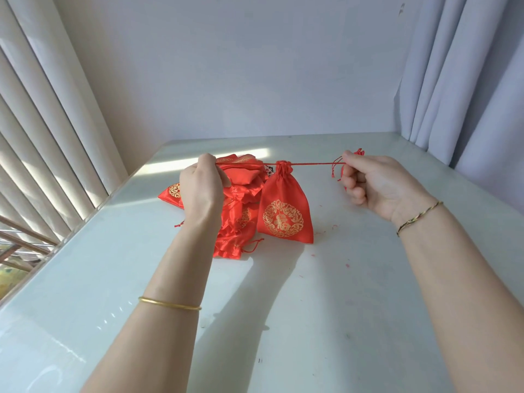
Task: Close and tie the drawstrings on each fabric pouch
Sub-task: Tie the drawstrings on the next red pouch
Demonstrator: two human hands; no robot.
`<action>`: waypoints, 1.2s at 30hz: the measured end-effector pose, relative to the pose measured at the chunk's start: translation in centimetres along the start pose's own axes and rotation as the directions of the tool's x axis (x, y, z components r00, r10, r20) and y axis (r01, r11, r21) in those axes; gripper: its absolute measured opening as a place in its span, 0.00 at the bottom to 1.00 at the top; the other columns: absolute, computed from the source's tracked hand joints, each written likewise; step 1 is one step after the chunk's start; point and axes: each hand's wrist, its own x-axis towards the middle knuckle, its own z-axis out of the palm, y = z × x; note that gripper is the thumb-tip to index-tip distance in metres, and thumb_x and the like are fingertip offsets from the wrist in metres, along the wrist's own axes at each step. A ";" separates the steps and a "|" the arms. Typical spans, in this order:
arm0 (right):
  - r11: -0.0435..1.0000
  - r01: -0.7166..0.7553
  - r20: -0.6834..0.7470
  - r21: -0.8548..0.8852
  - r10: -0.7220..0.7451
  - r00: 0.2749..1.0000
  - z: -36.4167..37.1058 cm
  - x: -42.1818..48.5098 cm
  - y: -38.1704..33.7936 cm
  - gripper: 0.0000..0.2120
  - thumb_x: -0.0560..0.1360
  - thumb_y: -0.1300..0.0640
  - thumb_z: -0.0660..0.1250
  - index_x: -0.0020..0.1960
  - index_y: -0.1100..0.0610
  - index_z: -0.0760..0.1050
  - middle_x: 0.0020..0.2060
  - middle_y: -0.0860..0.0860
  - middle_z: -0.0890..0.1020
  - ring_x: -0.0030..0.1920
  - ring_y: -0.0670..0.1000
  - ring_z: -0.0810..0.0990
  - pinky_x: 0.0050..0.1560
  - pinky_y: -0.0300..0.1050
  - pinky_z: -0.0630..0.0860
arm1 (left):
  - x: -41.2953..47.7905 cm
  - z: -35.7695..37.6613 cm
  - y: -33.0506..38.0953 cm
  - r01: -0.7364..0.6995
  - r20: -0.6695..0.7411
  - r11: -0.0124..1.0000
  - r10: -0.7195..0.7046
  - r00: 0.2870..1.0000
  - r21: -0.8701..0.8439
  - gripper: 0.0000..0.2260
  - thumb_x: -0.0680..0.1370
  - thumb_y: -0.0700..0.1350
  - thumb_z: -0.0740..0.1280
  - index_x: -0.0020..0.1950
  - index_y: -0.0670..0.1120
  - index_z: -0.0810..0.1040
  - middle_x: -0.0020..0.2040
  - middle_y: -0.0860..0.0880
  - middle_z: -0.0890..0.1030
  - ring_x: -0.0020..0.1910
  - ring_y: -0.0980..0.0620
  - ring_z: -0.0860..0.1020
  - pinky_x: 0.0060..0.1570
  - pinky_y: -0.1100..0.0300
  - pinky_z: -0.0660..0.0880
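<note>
Pouch: a red satin pouch [285,211] with a round gold emblem hangs mid-scene. Its mouth is gathered tight at the top, and I cannot tell whether its bottom edge touches the desk [326,321].
Drawstring: the red drawstring [309,163] runs taut and level out of both sides of the gathered mouth.
Left hand: the left hand [202,182] is curled and pinches the left end of the cord at its fingertips.
Right hand: the right hand [377,185] pinches the right end between thumb and forefinger, with the other fingers curled in. Short cord tails dangle beside it.
Other pouches: a pile of pouches [241,199] lies on the desk just left of and behind the hanging one, partly hidden by the left hand. I cannot tell whether they are tied.
Step in hand: this looks like the cinching pull, and no knot shows yet.
Doing it well: pull both ends outward evenly so the gathers stay centred, and stop once the neck is tight. Then bring the ends together without giving slack, and knot them close against the neck.
Risk: satin slips, so a loose moment would probably let the mouth reopen.
</note>
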 end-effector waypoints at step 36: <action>0.978 0.191 0.307 -0.088 -0.156 0.939 4.5 -3.9 -3.1 0.13 0.75 0.66 0.52 0.52 0.62 0.74 0.36 0.59 0.80 0.26 0.52 0.77 0.22 0.39 0.68 | -3.1 0.3 3.9 -0.253 0.673 0.967 0.169 0.720 0.029 0.07 0.77 0.42 0.67 0.40 0.44 0.82 0.29 0.49 0.75 0.29 0.54 0.71 0.33 0.63 0.71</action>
